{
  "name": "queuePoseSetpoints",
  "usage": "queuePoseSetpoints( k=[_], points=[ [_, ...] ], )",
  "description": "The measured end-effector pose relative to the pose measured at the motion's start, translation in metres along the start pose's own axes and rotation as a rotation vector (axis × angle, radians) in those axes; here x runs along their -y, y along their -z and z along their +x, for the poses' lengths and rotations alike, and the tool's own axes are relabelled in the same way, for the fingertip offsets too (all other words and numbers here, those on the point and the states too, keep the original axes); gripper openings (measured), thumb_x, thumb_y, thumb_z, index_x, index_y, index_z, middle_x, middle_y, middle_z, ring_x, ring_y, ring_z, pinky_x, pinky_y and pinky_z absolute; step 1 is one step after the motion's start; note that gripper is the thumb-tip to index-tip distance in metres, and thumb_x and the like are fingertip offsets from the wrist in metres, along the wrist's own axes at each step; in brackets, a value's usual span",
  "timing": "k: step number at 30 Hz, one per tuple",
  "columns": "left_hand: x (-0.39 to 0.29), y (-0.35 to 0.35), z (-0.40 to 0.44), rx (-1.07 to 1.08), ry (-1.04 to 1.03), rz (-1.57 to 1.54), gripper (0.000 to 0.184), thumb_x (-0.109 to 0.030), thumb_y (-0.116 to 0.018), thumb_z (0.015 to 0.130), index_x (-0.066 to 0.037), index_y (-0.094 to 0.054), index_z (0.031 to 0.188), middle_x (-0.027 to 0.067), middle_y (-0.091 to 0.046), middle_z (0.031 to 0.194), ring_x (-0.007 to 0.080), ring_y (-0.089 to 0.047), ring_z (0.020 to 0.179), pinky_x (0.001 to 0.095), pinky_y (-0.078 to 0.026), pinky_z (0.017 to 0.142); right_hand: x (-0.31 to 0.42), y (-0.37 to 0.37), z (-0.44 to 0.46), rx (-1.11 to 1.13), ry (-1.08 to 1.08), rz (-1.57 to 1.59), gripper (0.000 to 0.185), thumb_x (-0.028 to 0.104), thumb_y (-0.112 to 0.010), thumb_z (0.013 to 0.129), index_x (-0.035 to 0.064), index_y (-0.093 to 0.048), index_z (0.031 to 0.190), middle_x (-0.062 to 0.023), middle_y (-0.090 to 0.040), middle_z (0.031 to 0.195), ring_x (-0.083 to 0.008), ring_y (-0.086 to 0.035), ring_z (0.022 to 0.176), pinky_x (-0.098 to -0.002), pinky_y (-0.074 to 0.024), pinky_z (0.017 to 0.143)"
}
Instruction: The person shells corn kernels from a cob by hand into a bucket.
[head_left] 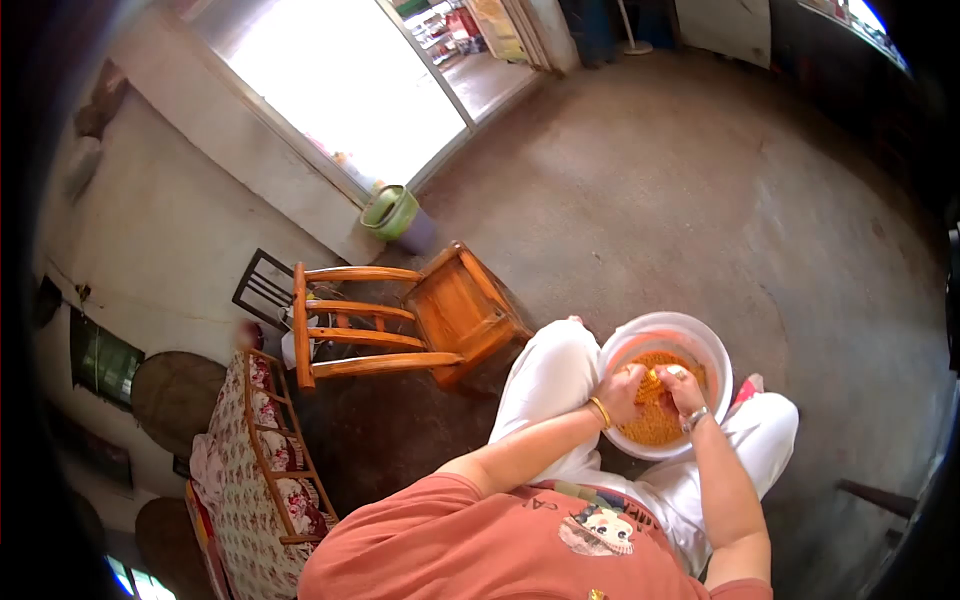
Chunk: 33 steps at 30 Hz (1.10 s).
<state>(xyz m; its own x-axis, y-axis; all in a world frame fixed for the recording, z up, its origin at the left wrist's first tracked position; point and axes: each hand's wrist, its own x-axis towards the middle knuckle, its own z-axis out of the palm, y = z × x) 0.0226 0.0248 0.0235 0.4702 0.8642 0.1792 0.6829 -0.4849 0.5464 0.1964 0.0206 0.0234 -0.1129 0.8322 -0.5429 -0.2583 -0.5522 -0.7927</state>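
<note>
A white bucket (716, 345) stands between my knees, partly filled with loose orange-yellow corn kernels (652, 428). Both of my hands are over its opening, close together. My left hand (624, 392), with a yellow bracelet at the wrist, is closed round a short yellow corn cob (655, 379). From the other side my right hand (684, 391), a watch on its wrist, has its fingers bent against the same cob. Most of the cob is hidden by the fingers.
A wooden chair (455, 300) stands to the left of my knees. Beyond it, a green-rimmed bin (392, 212) sits by the bright doorway (330, 80). A wooden-framed seat with a floral cover (262, 440) is along the left wall. Concrete floor (640, 180) stretches ahead.
</note>
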Motion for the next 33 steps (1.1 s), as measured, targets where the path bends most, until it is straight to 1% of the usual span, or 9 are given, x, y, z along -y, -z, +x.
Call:
queuePoseSetpoints(
  k=[3, 4, 5, 13, 19, 20, 23, 24, 33],
  points=[
    [0.024, -0.022, -0.002, -0.089, -0.131, -0.004, 0.053, -0.018, -0.077, 0.056, -0.003, -0.049, 0.098, 0.0194, -0.058, 0.091, 0.0387, -0.059, 0.086, 0.0457, -0.049, 0.074, -0.029, 0.010, 0.021, 0.045, 0.072, 0.109, 0.012, 0.025, -0.066, 0.086, 0.0150, -0.062, 0.090, 0.0047, -0.057, 0.068, -0.0057, -0.050, 0.049, -0.0208, -0.0409, 0.042],
    [0.024, -0.023, -0.003, -0.017, -0.045, -0.010, 0.054, -0.018, -0.078, 0.055, -0.003, -0.049, 0.098, 0.0199, -0.058, 0.091, 0.0390, -0.059, 0.086, 0.0456, -0.049, 0.075, -0.033, 0.009, 0.022, 0.065, 0.184, 0.115, 0.012, 0.027, -0.064, 0.087, 0.0155, -0.062, 0.089, 0.0059, -0.055, 0.068, -0.0051, -0.049, 0.051, -0.0208, -0.0406, 0.043],
    [0.020, -0.023, -0.003, -0.018, -0.021, 0.032, 0.054, -0.019, -0.078, 0.055, -0.002, -0.050, 0.098, 0.0200, -0.059, 0.090, 0.0391, -0.059, 0.085, 0.0459, -0.049, 0.074, -0.027, 0.013, 0.016, 0.097, 0.089, 0.065, 0.015, 0.028, -0.063, 0.088, 0.0148, -0.063, 0.095, 0.0062, -0.058, 0.081, -0.0046, -0.052, 0.061, -0.0204, -0.0450, 0.052],
    [0.011, -0.002, 0.006, 0.076, 0.115, -0.343, 0.050, -0.017, -0.076, 0.061, -0.003, -0.056, 0.105, 0.0179, -0.064, 0.093, 0.0339, -0.063, 0.088, 0.0386, -0.050, 0.077, -0.008, 0.010, -0.004, 0.184, 0.043, 0.299, 0.011, 0.014, -0.057, 0.090, 0.0079, -0.056, 0.099, 0.0017, -0.056, 0.076, -0.0062, -0.054, 0.060, -0.0201, -0.0484, 0.055],
    [0.008, -0.005, 0.003, 0.036, 0.023, -0.027, 0.050, -0.016, -0.074, 0.064, -0.007, -0.051, 0.108, 0.0174, -0.063, 0.093, 0.0363, -0.062, 0.085, 0.0435, -0.050, 0.073, 0.006, 0.007, -0.013, 0.128, 0.004, 0.175, 0.018, 0.023, -0.061, 0.088, 0.0098, -0.056, 0.100, -0.0003, -0.058, 0.085, -0.0066, -0.054, 0.066, -0.0182, -0.0480, 0.062],
    [0.006, -0.004, 0.002, 0.038, -0.006, 0.018, 0.051, -0.015, -0.073, 0.064, -0.007, -0.049, 0.107, 0.0169, -0.062, 0.094, 0.0359, -0.062, 0.083, 0.0437, -0.051, 0.072, 0.003, 0.004, -0.010, 0.069, 0.007, 0.132, 0.029, 0.032, -0.064, 0.087, 0.0112, -0.055, 0.105, 0.0023, -0.058, 0.082, -0.0074, -0.054, 0.061, -0.0187, -0.0437, 0.054],
    [0.003, -0.003, 0.000, 0.087, -0.022, 0.107, 0.054, -0.016, -0.074, 0.063, -0.006, -0.046, 0.108, 0.0159, -0.059, 0.098, 0.0354, -0.062, 0.083, 0.0436, -0.051, 0.070, -0.005, 0.003, -0.002, -0.006, 0.004, 0.033, 0.031, 0.034, -0.066, 0.086, 0.0115, -0.056, 0.105, 0.0026, -0.057, 0.082, -0.0075, -0.053, 0.060, -0.0187, -0.0436, 0.053],
    [0.002, -0.002, 0.000, 0.103, -0.015, 0.123, 0.054, -0.016, -0.074, 0.064, -0.006, -0.045, 0.108, 0.0161, -0.059, 0.098, 0.0354, -0.062, 0.083, 0.0437, -0.051, 0.070, -0.008, 0.002, 0.001, -0.017, 0.031, 0.040, 0.026, 0.028, -0.068, 0.085, 0.0104, -0.059, 0.102, 0.0005, -0.060, 0.080, -0.0061, -0.053, 0.058, -0.0195, -0.0426, 0.047],
    [0.004, -0.002, 0.003, 0.063, 0.053, 0.023, 0.054, -0.014, -0.075, 0.064, -0.007, -0.048, 0.109, 0.0182, -0.062, 0.095, 0.0376, -0.061, 0.085, 0.0451, -0.050, 0.072, -0.009, 0.004, 0.007, 0.063, 0.023, 0.171, 0.016, 0.023, -0.064, 0.087, 0.0094, -0.058, 0.093, 0.0009, -0.058, 0.076, -0.0078, -0.054, 0.059, -0.0203, -0.0477, 0.053]
  ],
)
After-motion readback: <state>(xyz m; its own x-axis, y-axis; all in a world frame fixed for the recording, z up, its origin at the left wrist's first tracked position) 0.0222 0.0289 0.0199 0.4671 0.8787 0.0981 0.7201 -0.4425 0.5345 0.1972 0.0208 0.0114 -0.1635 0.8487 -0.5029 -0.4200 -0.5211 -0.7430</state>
